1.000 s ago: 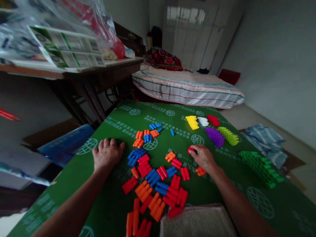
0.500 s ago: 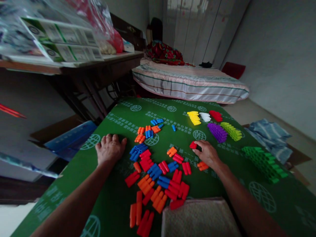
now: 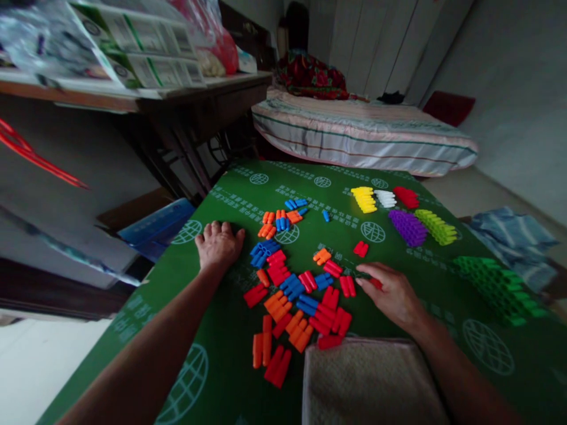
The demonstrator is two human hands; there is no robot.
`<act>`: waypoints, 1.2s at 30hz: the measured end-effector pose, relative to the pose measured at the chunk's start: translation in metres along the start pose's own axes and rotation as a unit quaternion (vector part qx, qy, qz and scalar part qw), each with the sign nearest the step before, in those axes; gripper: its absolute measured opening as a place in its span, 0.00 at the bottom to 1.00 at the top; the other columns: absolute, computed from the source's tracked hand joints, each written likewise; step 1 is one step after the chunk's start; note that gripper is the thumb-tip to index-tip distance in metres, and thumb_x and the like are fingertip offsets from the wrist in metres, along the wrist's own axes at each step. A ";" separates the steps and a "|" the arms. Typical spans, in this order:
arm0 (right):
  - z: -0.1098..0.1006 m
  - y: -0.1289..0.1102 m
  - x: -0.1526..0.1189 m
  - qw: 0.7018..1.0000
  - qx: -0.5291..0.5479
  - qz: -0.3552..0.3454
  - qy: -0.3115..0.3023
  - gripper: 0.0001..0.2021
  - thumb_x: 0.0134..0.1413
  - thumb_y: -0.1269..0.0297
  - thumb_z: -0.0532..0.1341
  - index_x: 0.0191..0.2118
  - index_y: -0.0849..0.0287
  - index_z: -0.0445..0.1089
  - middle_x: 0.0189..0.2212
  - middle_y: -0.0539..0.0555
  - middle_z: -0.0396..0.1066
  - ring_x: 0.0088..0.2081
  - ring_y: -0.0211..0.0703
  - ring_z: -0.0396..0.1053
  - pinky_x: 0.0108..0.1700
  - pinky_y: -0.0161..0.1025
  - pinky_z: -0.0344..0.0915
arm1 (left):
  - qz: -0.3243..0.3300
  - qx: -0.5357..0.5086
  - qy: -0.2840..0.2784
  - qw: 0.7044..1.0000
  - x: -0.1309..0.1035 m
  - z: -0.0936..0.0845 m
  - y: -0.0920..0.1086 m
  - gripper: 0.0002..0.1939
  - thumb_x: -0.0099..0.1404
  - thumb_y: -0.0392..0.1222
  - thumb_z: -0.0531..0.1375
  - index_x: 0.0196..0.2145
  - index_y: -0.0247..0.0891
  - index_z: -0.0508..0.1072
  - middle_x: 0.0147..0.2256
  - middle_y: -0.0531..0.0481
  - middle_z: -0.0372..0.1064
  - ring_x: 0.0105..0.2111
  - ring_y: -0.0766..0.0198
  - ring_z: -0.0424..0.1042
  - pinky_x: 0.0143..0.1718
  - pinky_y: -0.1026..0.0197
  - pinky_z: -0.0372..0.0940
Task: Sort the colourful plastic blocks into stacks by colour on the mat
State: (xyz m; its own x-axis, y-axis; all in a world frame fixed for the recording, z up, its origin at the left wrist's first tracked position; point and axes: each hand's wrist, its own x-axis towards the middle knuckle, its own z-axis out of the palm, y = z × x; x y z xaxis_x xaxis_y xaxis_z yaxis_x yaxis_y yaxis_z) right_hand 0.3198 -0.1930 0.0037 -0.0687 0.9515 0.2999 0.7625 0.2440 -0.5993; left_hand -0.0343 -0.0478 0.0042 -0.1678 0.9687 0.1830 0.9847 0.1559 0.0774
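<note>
My left hand lies flat on the green table, fingers spread, holding nothing, left of the loose pieces. Above the table's right part, my right hand has its thumb and forefinger apart; a reddish piece shows partly between them, mostly hidden by the fingers. Just beyond these fingertips lies a small red piece. Red, blue and orange pieces are scattered between the hands. Joined blocks in yellow, white, red, purple, lime and green stand at the right.
A beige mat lies at the table's near edge. To the left are a desk with boxes and bags, and a blue container below. A bed stands beyond the table, with striped cloth at the right.
My right hand has let go of the small red piece and drawn back toward me, over another piece. My left hand stays flat on the table. The view has shifted.
</note>
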 end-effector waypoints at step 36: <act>0.021 -0.050 -0.027 0.987 -0.028 -0.138 -0.078 0.11 0.60 0.69 0.54 0.43 0.53 0.73 0.40 0.54 0.76 0.42 0.43 0.73 0.45 0.40 0.71 | -0.009 -0.011 0.010 1.000 -0.003 0.008 -0.003 0.30 0.64 0.55 0.43 0.53 0.33 0.66 0.60 0.32 0.58 0.61 0.43 0.53 0.57 0.41 0.51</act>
State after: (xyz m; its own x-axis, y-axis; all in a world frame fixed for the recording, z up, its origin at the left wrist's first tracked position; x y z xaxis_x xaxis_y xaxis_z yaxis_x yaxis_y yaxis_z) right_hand 0.2699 -0.2269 0.0106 -0.3745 0.8684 0.3251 0.7346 0.4918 -0.4674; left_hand -0.0369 -0.0499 -0.0040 -0.1863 0.9618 0.2008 0.9804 0.1687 0.1015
